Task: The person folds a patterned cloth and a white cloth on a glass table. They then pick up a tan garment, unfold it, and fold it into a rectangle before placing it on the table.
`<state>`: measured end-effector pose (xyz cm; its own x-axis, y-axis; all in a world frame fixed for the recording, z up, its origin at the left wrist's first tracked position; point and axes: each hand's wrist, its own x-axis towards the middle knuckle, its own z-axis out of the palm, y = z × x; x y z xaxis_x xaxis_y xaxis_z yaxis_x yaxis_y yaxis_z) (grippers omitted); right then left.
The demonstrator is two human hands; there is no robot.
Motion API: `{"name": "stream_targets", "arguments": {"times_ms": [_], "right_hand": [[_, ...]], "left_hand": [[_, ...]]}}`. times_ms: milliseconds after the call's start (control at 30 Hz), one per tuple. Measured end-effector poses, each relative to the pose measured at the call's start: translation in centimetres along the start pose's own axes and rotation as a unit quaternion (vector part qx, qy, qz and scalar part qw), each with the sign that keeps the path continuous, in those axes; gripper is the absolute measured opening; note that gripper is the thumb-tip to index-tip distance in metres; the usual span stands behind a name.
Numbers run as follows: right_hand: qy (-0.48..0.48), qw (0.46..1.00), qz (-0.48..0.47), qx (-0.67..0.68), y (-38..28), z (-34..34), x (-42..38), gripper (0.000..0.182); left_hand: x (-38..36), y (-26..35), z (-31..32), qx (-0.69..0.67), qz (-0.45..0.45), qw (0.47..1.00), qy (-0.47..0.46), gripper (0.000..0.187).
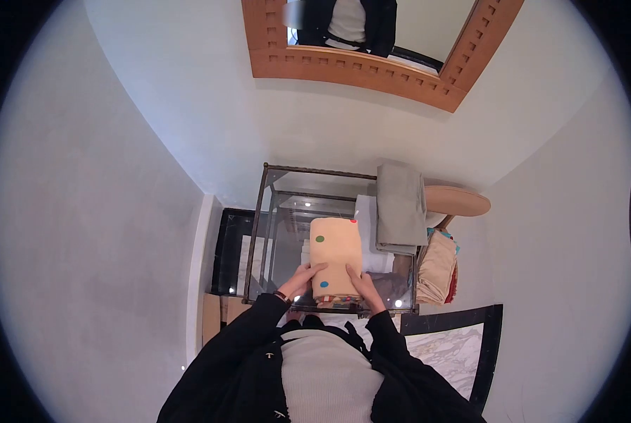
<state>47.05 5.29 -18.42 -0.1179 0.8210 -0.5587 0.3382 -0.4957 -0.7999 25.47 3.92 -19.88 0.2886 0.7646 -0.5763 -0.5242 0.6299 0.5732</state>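
Both hands gripped a folded cloth [336, 248], pale yellow with coloured dots, at the front of the glass tabletop [281, 236]. The left hand [301, 279] held its left edge and the right hand [364, 285] its right edge, thumbs laid over the upper face, the other fingers mostly hidden. Whether the cloth rested on the glass or was lifted just above it could not be told. A dark band [282, 297] circled the left wrist. A grey cloth [401, 206], also folded, lay at the tabletop's far right corner. Just right of the tabletop were a pile of fabrics [437, 266] and a rounded tan seat [463, 201]. A wood-framed mirror [350, 68] hung on the wall beyond.
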Motion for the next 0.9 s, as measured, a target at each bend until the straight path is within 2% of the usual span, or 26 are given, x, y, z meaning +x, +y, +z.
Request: {"name": "stream_targets", "arguments": {"times_ms": [100, 200, 300, 400, 533, 600, 633, 733, 767, 833, 900], "right_hand": [[-0.059, 0.977, 0.061, 0.194, -0.6, 0.0, -1.0, 0.069], [-0.059, 0.960, 0.049, 0.270, -1.0, 0.1, -1.5, 0.064], [-0.116, 0.930, 0.050, 0.344, -3.2, -1.0, -2.3, 0.055], [-0.126, 0.935, 0.019, 0.331, -7.8, -2.8, -2.8, 0.049], [-0.080, 0.961, -0.023, 0.262, -13.3, -5.5, -0.5, 0.048], [-0.061, 0.957, -0.071, 0.275, -14.4, -6.5, 1.4, 0.050], [-0.047, 0.958, -0.086, 0.270, -14.2, -6.9, 3.2, 0.053], [0.031, 0.962, -0.120, 0.244, -12.1, -7.0, 8.6, 0.057], [0.061, 0.962, -0.126, 0.233, -10.5, -6.4, 10.0, 0.059], [0.106, 0.972, -0.145, 0.151, -8.0, -5.0, 11.8, 0.066], [0.183, 0.956, -0.227, 0.040, -4.1, -3.6, 13.7, 0.069]], "left_hand": [[-0.6, 0.8, 0.8, -0.053, -0.026, 0.998, -0.030, 0.040], [-1.0, 1.3, 1.2, -0.046, -0.017, 0.998, -0.042, 0.039], [-0.8, 2.6, 1.8, -0.046, -0.021, 0.998, -0.035, 0.037], [0.6, 5.1, 2.9, -0.091, -0.027, 0.995, -0.044, 0.036], [3.7, 10.1, 5.8, -0.064, 0.013, 0.996, -0.064, 0.029], [5.9, 12.6, 6.8, -0.046, 0.023, 0.996, -0.071, 0.026], [7.3, 13.4, 6.8, -0.021, 0.035, 0.995, -0.095, 0.025], [11.2, 13.0, 6.6, -0.032, 0.077, 0.992, -0.092, 0.044], [13.5, 11.5, 4.9, -0.020, 0.077, 0.990, -0.115, 0.055], [15.9, 8.5, 1.5, 0.059, 0.060, 0.989, -0.125, 0.060], [14.5, 7.1, 2.9, 0.091, 0.060, 0.993, -0.037, 0.067]]}}
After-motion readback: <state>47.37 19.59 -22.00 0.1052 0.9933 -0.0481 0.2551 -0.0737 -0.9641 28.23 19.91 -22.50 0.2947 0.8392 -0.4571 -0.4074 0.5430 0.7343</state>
